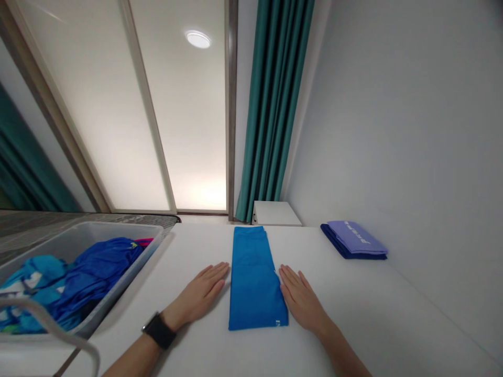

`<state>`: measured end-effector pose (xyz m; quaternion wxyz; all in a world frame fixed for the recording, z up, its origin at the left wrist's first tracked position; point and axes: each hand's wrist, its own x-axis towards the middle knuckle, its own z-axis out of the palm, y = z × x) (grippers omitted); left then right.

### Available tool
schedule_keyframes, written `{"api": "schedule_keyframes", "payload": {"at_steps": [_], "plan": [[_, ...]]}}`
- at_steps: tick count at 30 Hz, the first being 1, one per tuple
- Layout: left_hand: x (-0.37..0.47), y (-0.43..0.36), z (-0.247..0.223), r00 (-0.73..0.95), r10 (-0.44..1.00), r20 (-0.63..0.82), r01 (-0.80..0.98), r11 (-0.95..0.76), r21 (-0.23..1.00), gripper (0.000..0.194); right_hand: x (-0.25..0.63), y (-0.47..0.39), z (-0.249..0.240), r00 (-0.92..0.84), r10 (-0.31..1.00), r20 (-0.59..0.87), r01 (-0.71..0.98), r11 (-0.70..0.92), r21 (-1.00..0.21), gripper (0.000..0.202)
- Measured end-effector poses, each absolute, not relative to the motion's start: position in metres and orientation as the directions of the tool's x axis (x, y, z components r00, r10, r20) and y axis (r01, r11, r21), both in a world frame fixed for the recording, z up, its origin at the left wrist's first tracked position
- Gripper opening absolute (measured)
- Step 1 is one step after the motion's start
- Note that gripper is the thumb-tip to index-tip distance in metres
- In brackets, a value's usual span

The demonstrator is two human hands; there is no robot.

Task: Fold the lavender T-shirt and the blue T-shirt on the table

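Note:
A blue garment (253,283), folded into a long narrow strip, lies flat on the white table (188,345) in front of me. Small white lettering shows at its near right corner. My left hand (206,290) rests flat just beside its left edge, fingers stretched out, a dark watch on the wrist. On the other side my right hand (301,298) lies flat with fingers extended, its fingertips at the right edge of the cloth. Neither hand grips anything.
A grey plastic bin (157,238) at the left holds crumpled blue clothes (102,269). Two folded garments, purple (356,238) over navy (341,250), are stacked by the right wall. A pale curved bar (51,324) crosses the lower left. A white cabinet (275,212) stands beyond the table.

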<state>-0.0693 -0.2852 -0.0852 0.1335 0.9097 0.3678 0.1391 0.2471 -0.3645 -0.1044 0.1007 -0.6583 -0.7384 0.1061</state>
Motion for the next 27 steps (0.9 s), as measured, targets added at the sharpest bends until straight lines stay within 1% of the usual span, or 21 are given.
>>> {"api": "schedule_keyframes", "payload": {"at_steps": [3,6,8,10,12,14,15,17,20,22,27], "plan": [[-0.070,-0.284,-0.085,0.629,0.748,0.212,0.662,-0.659,0.357,0.050,0.251,-0.362,-0.110,-0.058,0.998,0.036,0.935,0.067,-0.349,0.060],[-0.062,-0.292,-0.081,0.657,0.697,0.288,0.604,-0.715,0.353,0.049,0.249,-0.361,-0.110,-0.012,0.994,0.108,0.903,0.057,-0.426,0.057],[-0.052,-0.302,-0.074,0.712,0.626,0.318,0.528,-0.776,0.345,0.050,0.242,-0.364,-0.105,-0.038,0.981,0.189,0.876,0.123,-0.466,0.052],[-0.043,-0.313,-0.068,0.777,0.554,0.299,0.456,-0.822,0.340,0.054,0.232,-0.370,-0.096,-0.102,0.949,0.297,0.850,0.239,-0.470,0.042],[-0.036,-0.322,-0.062,0.833,0.495,0.249,0.404,-0.850,0.338,0.061,0.220,-0.379,-0.088,-0.186,0.897,0.402,0.828,0.363,-0.427,0.028],[-0.033,-0.328,-0.061,0.866,0.455,0.205,0.373,-0.863,0.340,0.068,0.211,-0.388,-0.082,-0.292,0.840,0.457,0.806,0.473,-0.355,0.018],[-0.032,-0.329,-0.061,0.876,0.444,0.188,0.366,-0.866,0.340,0.071,0.207,-0.392,-0.080,-0.346,0.815,0.465,0.793,0.519,-0.318,0.015],[-0.034,-0.329,-0.064,0.888,0.432,0.158,0.362,-0.867,0.342,0.076,0.205,-0.399,-0.079,-0.432,0.777,0.458,0.773,0.581,-0.255,0.018],[-0.036,-0.328,-0.069,0.891,0.432,0.140,0.365,-0.865,0.344,0.080,0.208,-0.404,-0.082,-0.481,0.764,0.429,0.769,0.603,-0.212,0.028],[-0.036,-0.328,-0.071,0.889,0.435,0.144,0.368,-0.866,0.339,0.081,0.213,-0.404,-0.085,-0.498,0.763,0.412,0.773,0.606,-0.187,0.031],[-0.034,-0.330,-0.072,0.885,0.443,0.144,0.383,-0.867,0.318,0.081,0.214,-0.399,-0.089,-0.556,0.706,0.439,0.773,0.634,-0.040,0.027]]}}
